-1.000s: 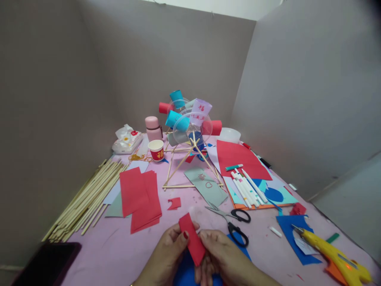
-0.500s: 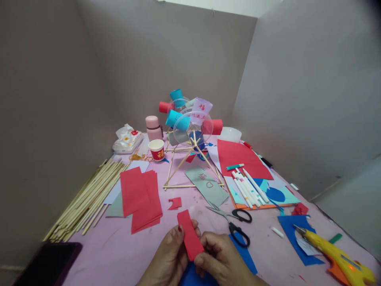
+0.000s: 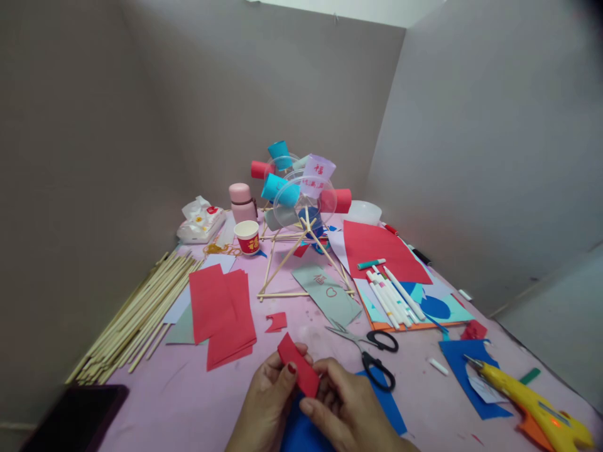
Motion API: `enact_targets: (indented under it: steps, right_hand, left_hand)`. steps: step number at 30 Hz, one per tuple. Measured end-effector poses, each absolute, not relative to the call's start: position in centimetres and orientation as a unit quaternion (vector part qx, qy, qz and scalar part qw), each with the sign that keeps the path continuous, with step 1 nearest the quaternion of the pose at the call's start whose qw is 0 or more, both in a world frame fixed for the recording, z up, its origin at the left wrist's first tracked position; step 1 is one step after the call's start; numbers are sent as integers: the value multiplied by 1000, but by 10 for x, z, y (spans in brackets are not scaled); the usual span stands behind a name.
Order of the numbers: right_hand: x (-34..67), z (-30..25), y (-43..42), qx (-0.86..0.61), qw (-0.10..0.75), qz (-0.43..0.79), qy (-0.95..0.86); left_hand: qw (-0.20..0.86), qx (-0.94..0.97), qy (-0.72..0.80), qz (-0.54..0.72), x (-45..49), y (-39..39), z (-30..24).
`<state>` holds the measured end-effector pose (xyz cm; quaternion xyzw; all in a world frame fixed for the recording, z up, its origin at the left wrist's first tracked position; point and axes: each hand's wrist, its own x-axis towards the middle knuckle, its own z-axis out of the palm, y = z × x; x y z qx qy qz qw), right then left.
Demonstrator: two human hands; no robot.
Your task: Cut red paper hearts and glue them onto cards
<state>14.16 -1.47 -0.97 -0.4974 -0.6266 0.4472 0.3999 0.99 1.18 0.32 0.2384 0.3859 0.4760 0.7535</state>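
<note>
A small strip of red paper [image 3: 296, 366] is pinched between both my hands near the table's front edge. My left hand [image 3: 264, 405] grips its left side, thumb on top. My right hand [image 3: 346, 408] holds its lower right end with curled fingers. Under my hands lies a blue paper sheet [image 3: 306, 433]. Black-handled scissors [image 3: 372, 355] lie just right of the strip.
A stick-and-cup wheel model [image 3: 296, 194] stands mid-table. Red paper sheets [image 3: 223, 311] and a bundle of wooden sticks [image 3: 141, 311] lie at left, a dark phone [image 3: 75, 417] at front left. White markers [image 3: 391, 295] and a yellow glue gun [image 3: 532, 402] lie at right. Grey partition walls surround the pink table [image 3: 188, 389].
The red strip has been folded or rolled shorter between my fingers. My right hand has shifted up and over its lower end. The rest of the table is unchanged.
</note>
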Motion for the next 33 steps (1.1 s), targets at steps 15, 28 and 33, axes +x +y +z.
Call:
enact_targets:
  steps: [15, 28, 33]
  right_hand:
    - [145, -8, -6, -466, 436, 614, -465]
    - [146, -7, -8, -500, 431, 543, -518]
    - [145, -5, -8, -483, 439, 567, -502]
  left_hand:
    - [753, 345, 360, 430, 7, 12, -5]
    - [657, 451, 445, 409, 1, 18, -4]
    - [615, 466, 479, 420, 4, 16, -1]
